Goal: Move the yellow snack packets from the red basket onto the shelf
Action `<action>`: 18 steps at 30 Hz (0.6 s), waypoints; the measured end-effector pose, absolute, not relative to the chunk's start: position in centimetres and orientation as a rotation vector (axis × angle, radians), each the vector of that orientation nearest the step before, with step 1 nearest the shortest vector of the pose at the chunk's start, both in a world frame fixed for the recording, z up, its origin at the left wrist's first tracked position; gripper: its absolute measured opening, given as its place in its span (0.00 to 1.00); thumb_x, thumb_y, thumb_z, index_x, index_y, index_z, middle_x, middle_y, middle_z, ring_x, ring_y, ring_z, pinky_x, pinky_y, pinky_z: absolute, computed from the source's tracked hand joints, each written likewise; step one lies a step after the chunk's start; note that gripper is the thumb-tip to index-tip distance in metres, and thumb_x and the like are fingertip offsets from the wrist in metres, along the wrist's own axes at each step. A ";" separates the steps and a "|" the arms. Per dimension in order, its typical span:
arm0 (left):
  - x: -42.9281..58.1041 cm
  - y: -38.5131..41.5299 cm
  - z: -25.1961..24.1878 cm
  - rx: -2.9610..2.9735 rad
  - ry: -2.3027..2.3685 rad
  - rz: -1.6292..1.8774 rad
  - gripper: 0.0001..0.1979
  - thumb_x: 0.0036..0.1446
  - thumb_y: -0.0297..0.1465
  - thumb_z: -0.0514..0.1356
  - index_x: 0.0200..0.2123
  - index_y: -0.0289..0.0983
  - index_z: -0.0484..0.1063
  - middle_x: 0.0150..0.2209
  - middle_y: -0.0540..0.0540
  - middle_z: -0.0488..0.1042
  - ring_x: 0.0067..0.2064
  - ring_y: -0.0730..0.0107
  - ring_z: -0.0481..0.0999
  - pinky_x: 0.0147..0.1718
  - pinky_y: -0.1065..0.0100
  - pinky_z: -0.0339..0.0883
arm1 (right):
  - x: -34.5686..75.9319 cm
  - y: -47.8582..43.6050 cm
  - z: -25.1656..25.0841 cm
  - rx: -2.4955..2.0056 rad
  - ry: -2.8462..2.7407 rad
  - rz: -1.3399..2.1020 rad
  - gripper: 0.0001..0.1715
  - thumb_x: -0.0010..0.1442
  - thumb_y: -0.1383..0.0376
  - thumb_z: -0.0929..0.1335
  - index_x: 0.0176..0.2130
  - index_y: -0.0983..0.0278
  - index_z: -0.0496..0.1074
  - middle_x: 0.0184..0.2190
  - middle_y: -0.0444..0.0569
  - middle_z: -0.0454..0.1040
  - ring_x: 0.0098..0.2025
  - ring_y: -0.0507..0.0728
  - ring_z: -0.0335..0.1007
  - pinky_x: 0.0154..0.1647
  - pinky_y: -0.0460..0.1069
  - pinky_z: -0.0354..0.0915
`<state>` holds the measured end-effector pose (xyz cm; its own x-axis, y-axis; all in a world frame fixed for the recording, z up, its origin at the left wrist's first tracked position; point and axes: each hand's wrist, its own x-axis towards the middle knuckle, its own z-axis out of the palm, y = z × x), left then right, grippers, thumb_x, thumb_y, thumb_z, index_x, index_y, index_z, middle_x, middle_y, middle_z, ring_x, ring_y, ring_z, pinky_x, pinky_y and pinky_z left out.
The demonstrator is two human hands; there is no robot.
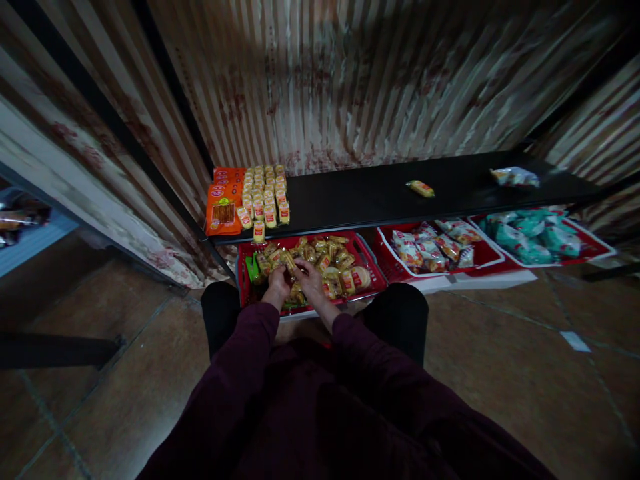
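Both hands work in the leftmost red plastic basket of three, below the black shelf's left end. The left hand grasps a small yellow-wrapped snack packet. The right hand touches it, its grip unclear. The step looks like gathering packets, and lifting one calls for a firm pinch. The shelf carries one orange pouch and two loose packets.

Three red plastic baskets mid-frame; one left hand, one right hand; one long black shelf; one stray yellow snack packet; one pale crinkled packet.
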<state>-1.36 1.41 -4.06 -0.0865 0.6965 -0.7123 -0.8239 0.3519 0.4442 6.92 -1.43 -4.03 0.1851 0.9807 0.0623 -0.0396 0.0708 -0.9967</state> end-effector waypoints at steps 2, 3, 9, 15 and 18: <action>-1.4 1.4 -3.9 -0.150 1.062 1.273 0.08 0.51 0.18 0.53 0.30 0.33 0.71 0.21 0.50 0.69 0.23 0.75 0.70 0.27 0.74 0.66 | 7.1 -1.3 -4.0 -1.231 -1.176 0.957 0.16 0.52 0.59 0.67 0.39 0.63 0.75 0.41 0.50 0.76 0.42 0.58 0.71 0.47 0.54 0.67; -1.4 1.4 -3.8 -0.150 1.061 1.272 0.08 0.51 0.18 0.53 0.29 0.33 0.70 0.22 0.49 0.70 0.24 0.75 0.70 0.28 0.73 0.67 | 7.2 -1.3 -3.9 -1.243 -1.239 0.894 0.15 0.53 0.60 0.66 0.39 0.62 0.75 0.42 0.50 0.76 0.44 0.58 0.70 0.48 0.54 0.66; -1.4 1.4 -3.4 -0.152 1.077 1.250 0.06 0.49 0.19 0.56 0.25 0.34 0.68 0.21 0.49 0.69 0.24 0.75 0.70 0.27 0.74 0.66 | 7.7 -1.5 -3.2 -1.365 -1.572 0.595 0.13 0.58 0.64 0.64 0.40 0.60 0.76 0.47 0.51 0.75 0.53 0.59 0.66 0.57 0.57 0.59; -1.5 1.1 -3.1 -0.113 1.080 1.194 0.04 0.49 0.22 0.57 0.25 0.33 0.70 0.22 0.49 0.71 0.24 0.74 0.70 0.27 0.74 0.65 | 7.7 -1.7 -3.5 -1.443 -1.691 0.496 0.17 0.59 0.66 0.62 0.46 0.62 0.74 0.49 0.52 0.74 0.53 0.60 0.65 0.57 0.57 0.59; -1.7 0.8 -2.9 -0.051 1.091 1.156 0.03 0.49 0.23 0.58 0.26 0.33 0.71 0.22 0.49 0.71 0.25 0.74 0.71 0.28 0.74 0.65 | 7.8 -1.7 -4.0 -1.497 -1.721 0.492 0.19 0.59 0.65 0.62 0.48 0.64 0.73 0.50 0.54 0.74 0.53 0.61 0.66 0.57 0.57 0.59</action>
